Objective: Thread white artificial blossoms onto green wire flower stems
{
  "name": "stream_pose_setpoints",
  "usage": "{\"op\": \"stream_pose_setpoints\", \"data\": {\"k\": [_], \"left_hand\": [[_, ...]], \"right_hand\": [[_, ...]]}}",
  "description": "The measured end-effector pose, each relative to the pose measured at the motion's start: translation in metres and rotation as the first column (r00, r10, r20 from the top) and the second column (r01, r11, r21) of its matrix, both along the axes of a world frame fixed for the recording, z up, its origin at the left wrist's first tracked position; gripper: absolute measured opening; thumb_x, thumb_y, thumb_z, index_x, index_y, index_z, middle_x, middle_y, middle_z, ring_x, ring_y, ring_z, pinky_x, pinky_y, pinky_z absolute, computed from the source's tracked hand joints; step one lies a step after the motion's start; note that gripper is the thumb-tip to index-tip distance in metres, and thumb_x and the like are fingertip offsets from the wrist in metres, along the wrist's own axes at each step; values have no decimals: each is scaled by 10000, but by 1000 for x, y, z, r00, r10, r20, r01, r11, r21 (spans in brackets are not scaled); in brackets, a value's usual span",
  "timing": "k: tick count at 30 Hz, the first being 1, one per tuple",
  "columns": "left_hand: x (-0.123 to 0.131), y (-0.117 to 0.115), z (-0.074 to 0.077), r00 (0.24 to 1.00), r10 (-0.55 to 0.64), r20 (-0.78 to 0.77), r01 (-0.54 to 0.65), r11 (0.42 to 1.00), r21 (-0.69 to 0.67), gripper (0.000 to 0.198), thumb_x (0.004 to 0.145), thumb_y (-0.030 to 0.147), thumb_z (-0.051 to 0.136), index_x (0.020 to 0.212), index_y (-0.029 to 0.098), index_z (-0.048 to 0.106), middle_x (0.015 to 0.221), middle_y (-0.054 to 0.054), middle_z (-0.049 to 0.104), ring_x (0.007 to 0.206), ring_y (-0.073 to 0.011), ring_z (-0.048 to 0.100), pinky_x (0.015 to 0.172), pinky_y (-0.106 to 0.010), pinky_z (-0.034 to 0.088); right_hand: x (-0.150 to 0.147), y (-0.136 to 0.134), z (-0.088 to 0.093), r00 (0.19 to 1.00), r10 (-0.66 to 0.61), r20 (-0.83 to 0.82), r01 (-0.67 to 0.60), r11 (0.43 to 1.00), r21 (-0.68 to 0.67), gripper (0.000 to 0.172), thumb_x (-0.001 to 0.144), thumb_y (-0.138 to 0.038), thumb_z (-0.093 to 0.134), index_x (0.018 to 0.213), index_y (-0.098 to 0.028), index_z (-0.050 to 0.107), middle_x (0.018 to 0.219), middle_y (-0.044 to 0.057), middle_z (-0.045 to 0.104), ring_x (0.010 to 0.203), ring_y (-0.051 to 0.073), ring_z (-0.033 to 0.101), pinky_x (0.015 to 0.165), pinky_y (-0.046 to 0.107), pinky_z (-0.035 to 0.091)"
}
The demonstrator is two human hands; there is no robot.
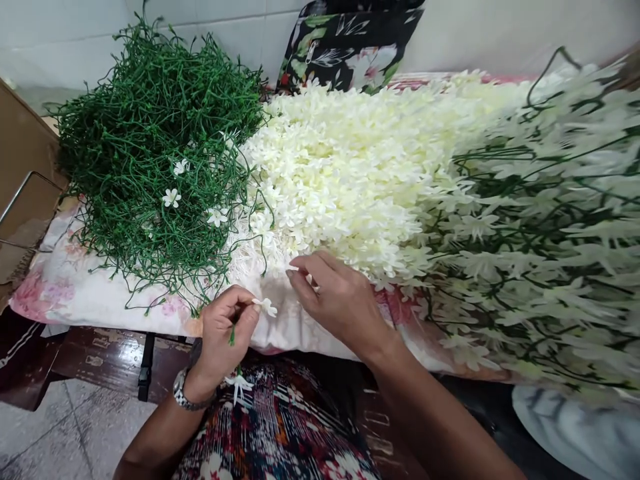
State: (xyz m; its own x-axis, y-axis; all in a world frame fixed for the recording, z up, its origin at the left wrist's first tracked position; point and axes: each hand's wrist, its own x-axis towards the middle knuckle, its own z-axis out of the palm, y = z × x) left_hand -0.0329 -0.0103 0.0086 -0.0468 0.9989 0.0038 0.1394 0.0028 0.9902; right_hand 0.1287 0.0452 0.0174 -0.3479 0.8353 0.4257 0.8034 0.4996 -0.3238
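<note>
In my left hand (229, 327) is a green artificial flower stem (232, 335), pinched between thumb and fingers. A white flower (266, 307) shows at the fingertips, and another white bloom (239, 385) hangs below the hand. My right hand (337, 293) is closed in a pinch at the near edge of the loose blossom heap, with a small white petal piece (294, 268) at its fingertips. Beyond both hands spreads a large heap of loose white artificial blossoms (350, 173). To the left rises a tangled pile of green plastic stems (165, 127).
Assembled white flower sprays with green stems (540, 253) cover the right side. A black floral bag (350, 50) stands against the wall. At left are a cardboard box (25, 140) and a metal wire frame (20, 193). Floral cloth (165, 313) covers the work surface.
</note>
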Motion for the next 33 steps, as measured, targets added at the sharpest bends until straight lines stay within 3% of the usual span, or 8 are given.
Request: {"op": "stream_pose_setpoints", "data": {"k": [5, 11, 17, 21, 27, 33], "left_hand": [[0, 3, 2, 998, -48, -27, 48, 999, 18, 81, 779, 183, 485, 713, 150, 518, 686, -2, 479, 591, -92, 421, 527, -198, 327], [-2, 5, 2, 997, -66, -28, 66, 998, 24, 86, 782, 182, 479, 710, 150, 513, 686, -8, 480, 602, -99, 432, 536, -204, 336], [-2, 6, -1, 997, -64, -40, 66, 997, 29, 87, 787, 194, 481, 718, 155, 518, 694, -9, 485, 621, -107, 447, 551, -210, 341], [-1, 5, -1, 997, -51, -50, 53, 997, 48, 84, 786, 200, 486, 723, 155, 520, 706, -17, 487, 638, -112, 449, 560, -216, 343], [7, 8, 3, 995, -71, -64, 76, 995, 72, 82, 771, 181, 499, 695, 155, 515, 691, -10, 485, 612, -103, 443, 535, -208, 336], [18, 10, 7, 979, -62, -193, 91, 986, 142, 82, 751, 121, 495, 679, 155, 516, 687, -11, 512, 619, -100, 474, 546, -211, 367]], "right_hand": [[-15, 20, 1, 934, -111, 340, 109, 994, 27, 192, 806, -240, 422, 711, -154, 565, 673, 46, 593, 562, 132, 517, 488, 251, 224], [-17, 26, -5, 915, -148, 376, 158, 987, 5, 181, 777, -184, 411, 656, -159, 542, 631, 32, 589, 509, 112, 489, 482, 255, 164], [0, 15, 5, 942, -159, 294, 169, 986, -11, 170, 764, -195, 437, 623, -163, 527, 613, 12, 582, 507, 92, 466, 484, 245, 186], [17, -1, 9, 972, -95, 217, 120, 987, -107, 158, 763, -182, 446, 630, -163, 528, 610, 6, 575, 513, 85, 464, 491, 234, 233], [33, -19, 10, 999, 9, -40, -16, 985, -171, 118, 753, -132, 459, 658, -165, 519, 597, -5, 539, 541, 81, 479, 529, 209, 342], [32, -34, 21, 932, 96, -349, -199, 942, -272, 93, 759, -131, 463, 690, -176, 506, 628, -1, 543, 583, 84, 496, 550, 210, 395]]}}
